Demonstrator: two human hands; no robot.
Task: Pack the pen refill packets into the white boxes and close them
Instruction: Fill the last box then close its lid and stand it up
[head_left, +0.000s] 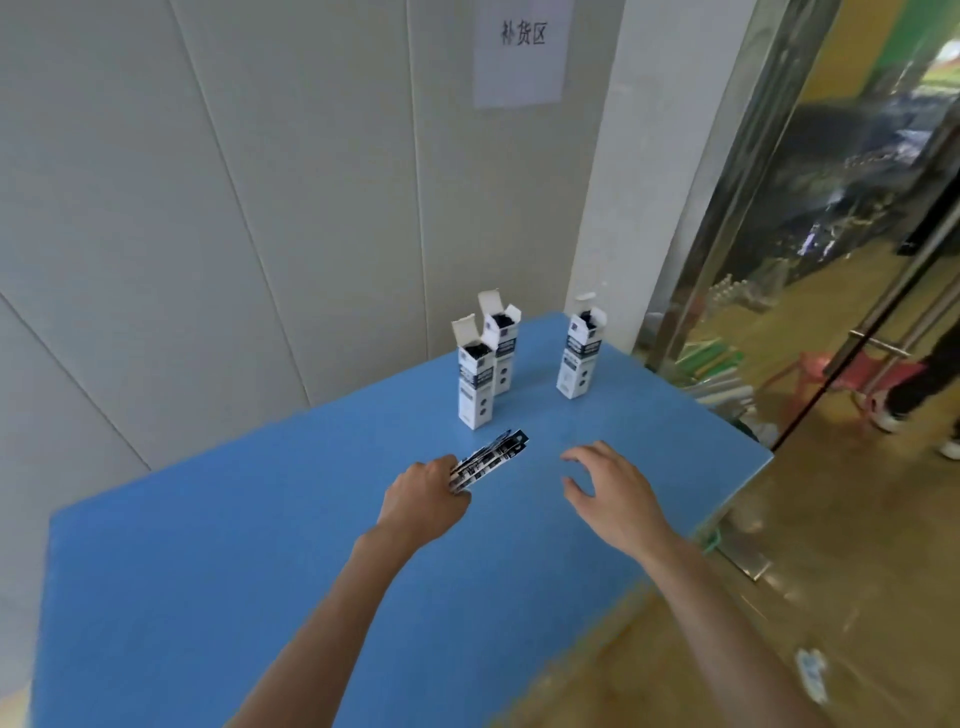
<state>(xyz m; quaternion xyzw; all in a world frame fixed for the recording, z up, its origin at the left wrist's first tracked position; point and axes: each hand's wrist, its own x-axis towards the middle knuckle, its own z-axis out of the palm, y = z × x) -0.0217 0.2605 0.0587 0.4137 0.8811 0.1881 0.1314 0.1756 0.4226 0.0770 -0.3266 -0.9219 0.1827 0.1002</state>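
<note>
Three tall white boxes stand upright with their top flaps open at the far end of the blue table (260, 571): the nearest box (475, 384), a second box (502, 348) just behind it, and a third box (579, 358) to the right. Dark packet ends show in all three openings. My left hand (423, 499) grips a bundle of black-and-white pen refill packets (491, 458), which points up and right toward the nearest box. My right hand (608, 483) hovers over the table with loosely spread fingers and holds nothing.
A grey panelled wall with a paper sign (519, 52) stands behind the table. To the right are a glass door (831, 260), a wooden floor, a red stool (852, 369) and a person's legs (930, 384). A small packet (813, 673) lies on the floor.
</note>
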